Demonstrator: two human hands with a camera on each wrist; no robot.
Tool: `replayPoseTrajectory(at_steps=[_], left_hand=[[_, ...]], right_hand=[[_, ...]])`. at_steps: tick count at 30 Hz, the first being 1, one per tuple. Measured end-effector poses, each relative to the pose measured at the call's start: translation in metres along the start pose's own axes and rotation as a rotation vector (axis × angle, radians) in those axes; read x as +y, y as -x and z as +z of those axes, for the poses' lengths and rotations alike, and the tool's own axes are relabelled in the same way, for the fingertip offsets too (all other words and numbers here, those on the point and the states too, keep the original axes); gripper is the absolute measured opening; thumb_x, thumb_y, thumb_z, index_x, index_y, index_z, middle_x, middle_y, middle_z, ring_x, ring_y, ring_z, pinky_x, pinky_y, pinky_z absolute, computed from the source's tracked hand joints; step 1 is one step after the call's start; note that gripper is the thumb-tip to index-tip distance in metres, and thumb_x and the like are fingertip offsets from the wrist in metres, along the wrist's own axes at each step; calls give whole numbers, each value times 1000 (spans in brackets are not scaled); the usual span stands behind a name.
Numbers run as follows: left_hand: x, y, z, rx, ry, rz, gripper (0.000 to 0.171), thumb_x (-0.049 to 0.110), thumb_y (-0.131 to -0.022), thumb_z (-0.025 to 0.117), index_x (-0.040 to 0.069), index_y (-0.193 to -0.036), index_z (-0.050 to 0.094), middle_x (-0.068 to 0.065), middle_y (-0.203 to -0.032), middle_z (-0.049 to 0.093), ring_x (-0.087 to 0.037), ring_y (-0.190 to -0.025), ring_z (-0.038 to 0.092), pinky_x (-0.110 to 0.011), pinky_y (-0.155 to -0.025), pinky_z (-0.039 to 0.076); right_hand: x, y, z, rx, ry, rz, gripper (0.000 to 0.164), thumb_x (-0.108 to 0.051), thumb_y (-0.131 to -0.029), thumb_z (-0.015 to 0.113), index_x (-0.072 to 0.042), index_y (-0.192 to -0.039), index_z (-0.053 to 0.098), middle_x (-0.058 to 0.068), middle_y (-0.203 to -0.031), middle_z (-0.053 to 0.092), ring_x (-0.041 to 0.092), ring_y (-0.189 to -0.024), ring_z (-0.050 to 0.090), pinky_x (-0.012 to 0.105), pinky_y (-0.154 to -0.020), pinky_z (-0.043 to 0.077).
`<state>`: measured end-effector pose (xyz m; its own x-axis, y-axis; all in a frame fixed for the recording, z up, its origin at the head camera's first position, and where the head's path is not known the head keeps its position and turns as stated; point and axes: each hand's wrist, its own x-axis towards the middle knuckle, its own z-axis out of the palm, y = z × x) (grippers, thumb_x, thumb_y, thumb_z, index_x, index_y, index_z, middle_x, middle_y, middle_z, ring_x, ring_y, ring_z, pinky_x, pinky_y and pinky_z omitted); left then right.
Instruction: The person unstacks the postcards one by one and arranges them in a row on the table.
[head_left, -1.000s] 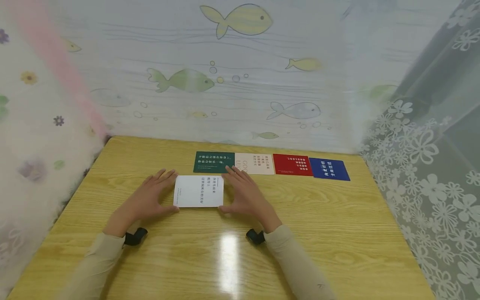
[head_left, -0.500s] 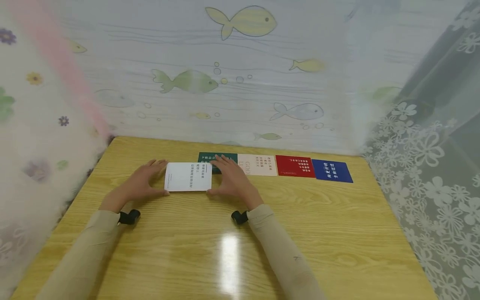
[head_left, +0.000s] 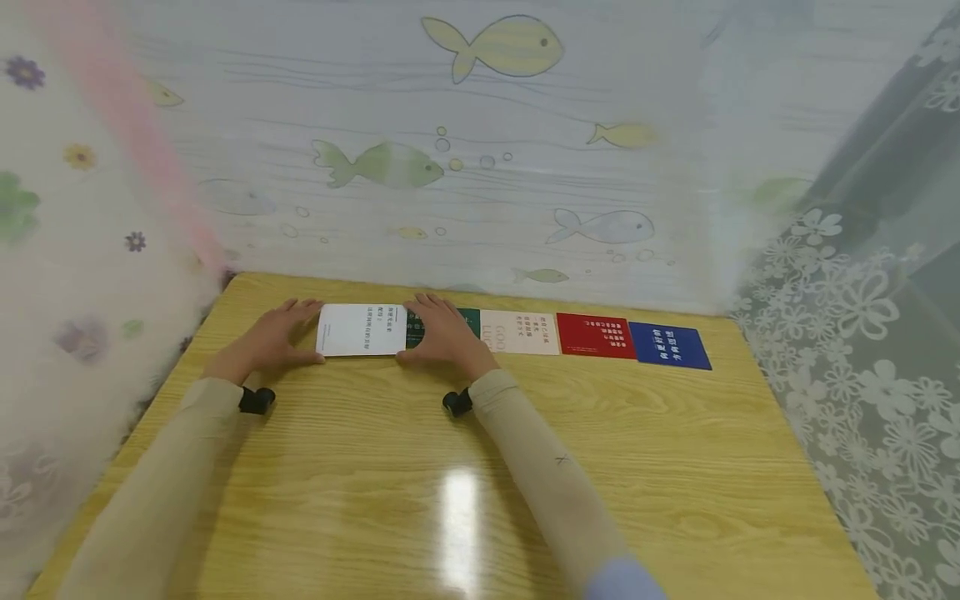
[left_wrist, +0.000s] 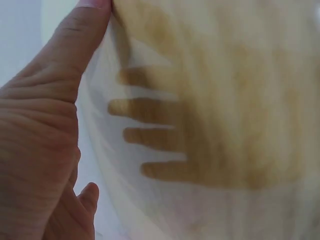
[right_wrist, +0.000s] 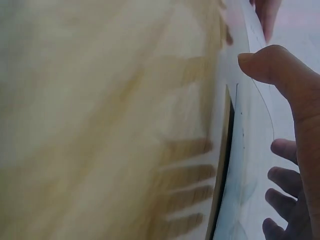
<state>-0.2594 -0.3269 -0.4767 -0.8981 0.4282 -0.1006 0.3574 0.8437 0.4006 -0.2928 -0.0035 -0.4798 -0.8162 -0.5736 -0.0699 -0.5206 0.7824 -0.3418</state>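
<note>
A white card (head_left: 360, 329) with dark printed characters lies between my two hands at the back left of the table. My left hand (head_left: 270, 337) holds its left end, fingers at the far corner and thumb at the near one. At the other end my right hand (head_left: 444, 333) grips it the same way, partly covering a green card (head_left: 469, 320). To the right, a cream card (head_left: 525, 332), a red card (head_left: 596, 336) and a blue card (head_left: 670, 344) continue the row. In the right wrist view, the thumb (right_wrist: 272, 62) is at the white card's edge.
The wooden table (head_left: 360, 467) has a glare spot near its front. Behind it hangs a white curtain (head_left: 495, 208) printed with fish. A flowered curtain (head_left: 97, 292) borders the left side, and white lace (head_left: 862, 367) the right.
Both hands have moved the white card away from me and to the left, up to the green card's left side. The other cards stay in their row.
</note>
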Motion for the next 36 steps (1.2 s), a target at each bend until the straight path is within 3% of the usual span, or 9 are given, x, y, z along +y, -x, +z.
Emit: replayPoseTrajectory(at_steps=[12,28,36], left_hand=[[-9,-16,-20,-104,-59,-56,102,44,-86,80,-2,-159,25,-32,-161,23,-60,-146,12,-77,-115,14],[-4,-24,-32,-193,-85,-93,103,45,-85,81,0,-159,26,-34,-161,20,-60,-147,9,-77,-116,7],[0,-21,-27,-176,-24,-114,103,50,-87,77,-2,-159,25,-35,-162,17,-59,-148,7,-74,-118,7]], right_hand=[[-1,-24,4,-13,12,1,98,-60,-82,78,-17,-159,36,6,-169,24,25,-157,18,46,-129,17],[-5,-26,4,-72,38,27,98,-63,-84,73,-16,-160,34,9,-169,22,28,-158,15,48,-128,16],[-3,-17,4,-65,16,6,100,-63,-87,70,-14,-162,27,10,-170,19,28,-158,12,46,-129,12]])
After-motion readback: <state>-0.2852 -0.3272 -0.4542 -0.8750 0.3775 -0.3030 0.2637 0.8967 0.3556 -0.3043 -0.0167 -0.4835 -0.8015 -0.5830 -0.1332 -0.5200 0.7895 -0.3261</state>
